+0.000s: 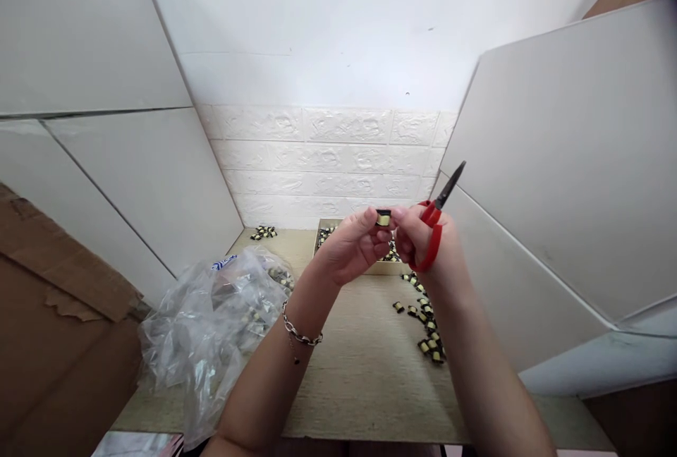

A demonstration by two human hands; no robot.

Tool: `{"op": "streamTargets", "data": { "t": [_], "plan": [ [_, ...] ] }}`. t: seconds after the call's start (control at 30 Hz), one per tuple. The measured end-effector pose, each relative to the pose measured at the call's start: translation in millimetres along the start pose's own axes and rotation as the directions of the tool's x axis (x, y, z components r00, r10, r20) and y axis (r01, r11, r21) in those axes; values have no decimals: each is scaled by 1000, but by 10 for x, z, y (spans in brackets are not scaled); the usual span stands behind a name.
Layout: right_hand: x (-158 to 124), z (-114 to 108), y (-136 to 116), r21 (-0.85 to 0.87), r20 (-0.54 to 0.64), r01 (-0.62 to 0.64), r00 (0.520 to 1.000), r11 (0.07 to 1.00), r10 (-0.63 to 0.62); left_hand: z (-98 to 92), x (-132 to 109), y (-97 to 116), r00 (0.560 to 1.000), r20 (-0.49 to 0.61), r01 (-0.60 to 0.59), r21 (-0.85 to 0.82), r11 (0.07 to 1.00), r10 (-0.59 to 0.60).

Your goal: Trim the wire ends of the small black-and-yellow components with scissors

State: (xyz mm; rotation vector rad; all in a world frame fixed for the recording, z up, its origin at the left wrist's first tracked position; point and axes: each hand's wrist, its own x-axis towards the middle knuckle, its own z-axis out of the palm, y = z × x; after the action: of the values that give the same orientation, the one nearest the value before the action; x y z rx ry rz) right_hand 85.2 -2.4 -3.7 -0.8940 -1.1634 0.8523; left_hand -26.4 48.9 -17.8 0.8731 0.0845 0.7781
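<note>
Two bare forearms reach in from the bottom edge; clock taken from view centre. Nearest, chain bracelet (301, 336) at 7, on the left wrist. Clear plastic bag (211, 330), crumpled, at 8, with more black-and-yellow coils showing through it; brown cardboard (58, 344) further out at 8, by the left edge. Light wood-look worktop (364, 379) at 6, running under everything. Loose heap of coils (431, 340) between 4 and 5, lying on the worktop beside the right forearm, partly covered by it.

Left hand (354, 245) between 4 and 5, raised: thumb and fingers clamped on one small coil (383, 219), black ends, yellow middle, a bit past 3, up off the worktop. Right hand (431, 238) at 4: thumb and forefinger together at the coil's right end, other fingers curled, red-handled scissors (434, 216) carried in that hand. Blades look together, tips up toward 2; exact grip on the handles partly hidden.

Behind the hands, shallow box (391, 269) at 5, coils inside, mostly blocked by the hands. Small coil cluster (263, 233) between 8 and 9, on the worktop's far left. Farthest, white brick-pattern wall (328, 157) at 12, white panels (555, 161) on both sides.
</note>
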Motion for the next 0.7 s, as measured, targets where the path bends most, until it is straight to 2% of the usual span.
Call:
{"op": "streamTargets", "data": {
  "t": [0.13,0.37,0.53,0.7],
  "plan": [
    [-110,-24,-112,-25,64,-23,998,999,24,106,-62,-22,997,33,70,-38,997,-69],
    [-201,-77,-139,-99,32,12,999,995,-9,233,-144,-17,991,59,122,-1,992,-122],
    [-227,-78,-196,-153,58,63,997,986,-55,244,-169,-13,992,66,108,12,994,-108],
    [-262,-67,-238,-187,81,71,995,980,-57,263,-185,-1,993,87,70,134,989,-82]
  ]
}}
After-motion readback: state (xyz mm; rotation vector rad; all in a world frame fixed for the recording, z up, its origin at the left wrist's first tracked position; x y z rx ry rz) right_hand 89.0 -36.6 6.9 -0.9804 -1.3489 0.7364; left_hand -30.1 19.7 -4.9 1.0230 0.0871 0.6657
